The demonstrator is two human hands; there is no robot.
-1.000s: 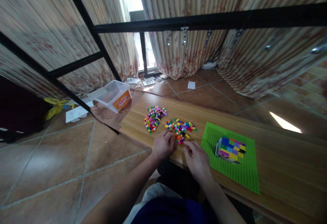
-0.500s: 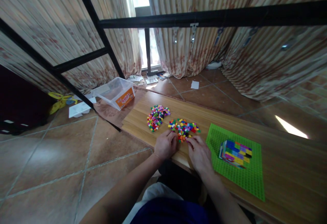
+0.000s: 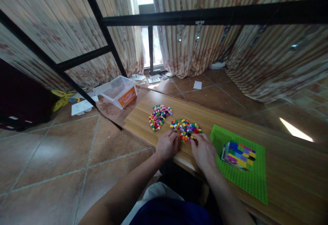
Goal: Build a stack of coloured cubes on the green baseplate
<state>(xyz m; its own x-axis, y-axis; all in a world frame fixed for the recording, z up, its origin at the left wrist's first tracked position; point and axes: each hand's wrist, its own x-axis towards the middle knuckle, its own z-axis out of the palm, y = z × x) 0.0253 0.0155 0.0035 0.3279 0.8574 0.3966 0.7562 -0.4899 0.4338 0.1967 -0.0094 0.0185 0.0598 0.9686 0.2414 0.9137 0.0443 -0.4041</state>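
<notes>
My left hand (image 3: 167, 145) rests at the near edge of a pile of small coloured building bricks (image 3: 185, 126), its fingers curled in; whatever they hold is hidden. On the pile's right side, my right hand (image 3: 204, 149) has thumb and forefinger close together at a small yellow brick (image 3: 192, 137). A second pile of bricks (image 3: 159, 116) lies farther to the left. To the right of my right hand is a green studded baseplate (image 3: 252, 180), bearing a block built of multicoloured bricks (image 3: 239, 155).
The wooden table (image 3: 287, 156) runs off to the right. Beyond its left end a clear plastic box (image 3: 116, 93) with an orange label stands on the floor. A black metal frame (image 3: 164, 20) crosses in front of the curtains (image 3: 189, 54). Papers lie on the tiles.
My right thumb and forefinger have shifted slightly at the pile's right edge, and a yellow brick now shows at their tips. My left hand stays nearly in place. The whole view has shifted slightly.
</notes>
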